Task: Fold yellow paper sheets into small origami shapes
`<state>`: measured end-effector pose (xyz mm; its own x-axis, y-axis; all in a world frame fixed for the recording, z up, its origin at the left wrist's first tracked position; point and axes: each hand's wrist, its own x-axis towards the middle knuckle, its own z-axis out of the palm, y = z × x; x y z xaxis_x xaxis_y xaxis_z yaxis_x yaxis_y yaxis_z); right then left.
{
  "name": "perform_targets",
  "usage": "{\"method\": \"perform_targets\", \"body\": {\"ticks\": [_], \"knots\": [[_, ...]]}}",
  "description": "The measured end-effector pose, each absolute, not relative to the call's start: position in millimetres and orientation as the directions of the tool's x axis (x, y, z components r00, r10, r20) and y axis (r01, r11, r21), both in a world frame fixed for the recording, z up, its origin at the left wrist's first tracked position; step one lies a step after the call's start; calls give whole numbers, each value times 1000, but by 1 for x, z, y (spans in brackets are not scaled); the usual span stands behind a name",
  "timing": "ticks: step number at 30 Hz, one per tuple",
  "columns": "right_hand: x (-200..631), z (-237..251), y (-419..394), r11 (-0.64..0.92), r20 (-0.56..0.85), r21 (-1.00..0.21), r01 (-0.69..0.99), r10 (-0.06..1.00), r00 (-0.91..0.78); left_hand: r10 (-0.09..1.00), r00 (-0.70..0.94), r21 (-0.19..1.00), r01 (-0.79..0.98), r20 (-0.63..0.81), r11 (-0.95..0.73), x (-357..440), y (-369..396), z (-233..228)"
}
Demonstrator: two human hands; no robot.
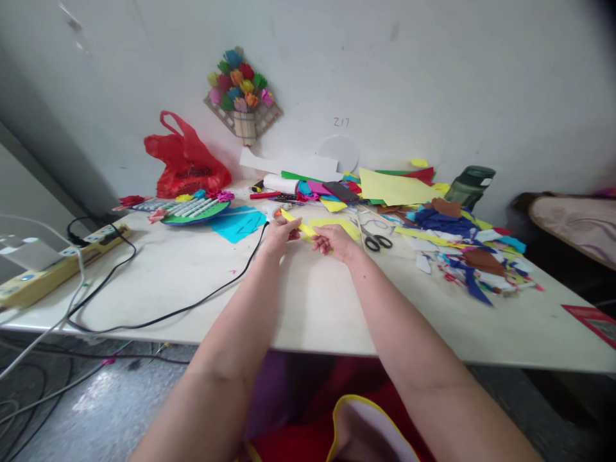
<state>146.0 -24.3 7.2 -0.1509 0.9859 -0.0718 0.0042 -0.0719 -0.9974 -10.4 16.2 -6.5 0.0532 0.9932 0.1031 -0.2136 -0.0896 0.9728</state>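
Note:
Between my two hands is a narrow strip of yellow paper (307, 229), tilted up toward the left. My left hand (283, 232) is closed, its fingers pinching the strip's upper left part. At the lower right end, my right hand (332, 242) is closed on the same strip with thumb and fingers. Behind the right hand a larger sheet of yellow paper (342, 224) lies flat on the table, partly covered by that hand. Black-handled scissors (378, 242) rest just to its right.
Paper scraps (481, 256) are heaped at the right, with a dark green bottle (469, 186) behind them. Blue paper (238, 223) and a green disc with rolled paper (197, 212) lie left. A black cable (202, 301) crosses the table from a power strip (62, 266).

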Motion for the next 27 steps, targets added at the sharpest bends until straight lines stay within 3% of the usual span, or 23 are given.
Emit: {"method": "perform_targets", "body": {"ticks": [11, 16, 27], "knots": [[144, 6, -25, 10, -5, -995, 96, 988, -154, 996, 55, 966, -252, 65, -49, -12, 16, -6], [144, 8, -27, 3, -8, -998, 58, 984, -178, 994, 69, 965, -252, 86, -66, -12, 16, -7], [140, 2, -24, 6, -12, -994, 106, 986, -166, 960, 250, 985, -142, 130, -97, -2, 3, -4]]}}
